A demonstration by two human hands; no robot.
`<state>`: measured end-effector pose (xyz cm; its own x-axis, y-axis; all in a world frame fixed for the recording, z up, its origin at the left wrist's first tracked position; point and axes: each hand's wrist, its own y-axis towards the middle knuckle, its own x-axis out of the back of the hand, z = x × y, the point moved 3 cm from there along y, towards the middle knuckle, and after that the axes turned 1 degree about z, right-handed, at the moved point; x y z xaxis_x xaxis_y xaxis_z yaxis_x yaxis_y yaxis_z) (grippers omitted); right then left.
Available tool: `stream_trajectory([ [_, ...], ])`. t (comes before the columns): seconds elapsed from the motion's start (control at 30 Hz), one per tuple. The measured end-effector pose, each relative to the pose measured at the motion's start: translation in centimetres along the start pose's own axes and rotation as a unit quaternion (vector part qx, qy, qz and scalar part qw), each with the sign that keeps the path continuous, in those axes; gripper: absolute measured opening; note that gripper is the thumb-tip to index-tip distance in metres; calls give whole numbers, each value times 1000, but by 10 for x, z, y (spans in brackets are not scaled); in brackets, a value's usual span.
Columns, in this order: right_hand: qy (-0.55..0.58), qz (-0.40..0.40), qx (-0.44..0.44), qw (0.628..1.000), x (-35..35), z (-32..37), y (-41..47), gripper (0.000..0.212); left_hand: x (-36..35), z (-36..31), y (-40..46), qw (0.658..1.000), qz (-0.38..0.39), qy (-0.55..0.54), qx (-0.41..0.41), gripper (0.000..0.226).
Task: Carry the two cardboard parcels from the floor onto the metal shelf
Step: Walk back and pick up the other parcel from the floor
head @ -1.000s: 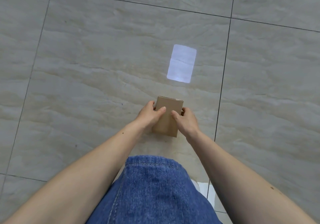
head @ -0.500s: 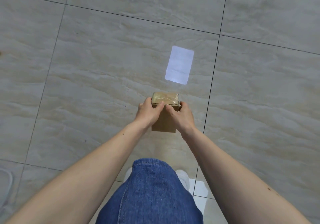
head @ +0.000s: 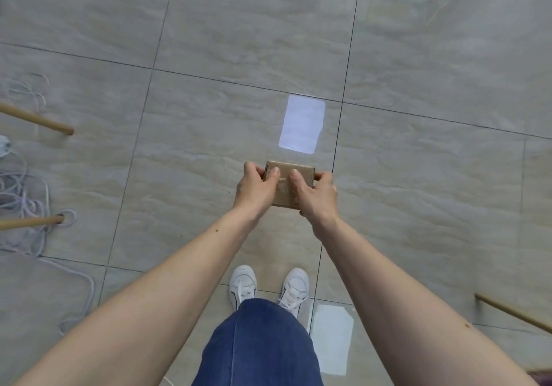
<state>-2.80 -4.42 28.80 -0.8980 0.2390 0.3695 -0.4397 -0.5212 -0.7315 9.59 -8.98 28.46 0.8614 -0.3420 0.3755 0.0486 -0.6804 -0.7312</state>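
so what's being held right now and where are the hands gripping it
One cardboard parcel, clamped at its two short ends: left hand on its left end, right hand on its right, thumbs on top.

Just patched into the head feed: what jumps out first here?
Both hands, left hand and right hand, grip one small cardboard parcel above the tiled floor, at centre frame. Just beyond it glows a bright rectangular light patch; tangled white cord lies at far left.

An indoor room is shown, though its exact kind cannot be told. A floor [head: 209,134] of large glossy beige tiles is seen, with loose white cords [head: 27,194] lying at the left among slim wooden furniture legs [head: 44,122]; a ceiling light's reflection [head: 302,124] is mirrored.
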Motion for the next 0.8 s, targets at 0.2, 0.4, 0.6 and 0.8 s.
stream_trajectory([
  [0.2, 77, -44, -11, 996, 44, 49, -63, 52, 29, -59, -76, 998, 26, -49, -38, 28],
  [0.4, 167, -60, -11, 984, 84, 90, -126, 37, 53, -99, -146, 990, 71, -92, -74, 46],
  [0.6, 186, -66, 41, 979, 123, 135, -182, 26, 77, -149, -199, 990, 52, -106, -72, 28],
  [0.8, 192, -41, 96, 976, 165, 171, -226, 24, 101, -187, -231, 985, 86, -146, -33, 55],
])
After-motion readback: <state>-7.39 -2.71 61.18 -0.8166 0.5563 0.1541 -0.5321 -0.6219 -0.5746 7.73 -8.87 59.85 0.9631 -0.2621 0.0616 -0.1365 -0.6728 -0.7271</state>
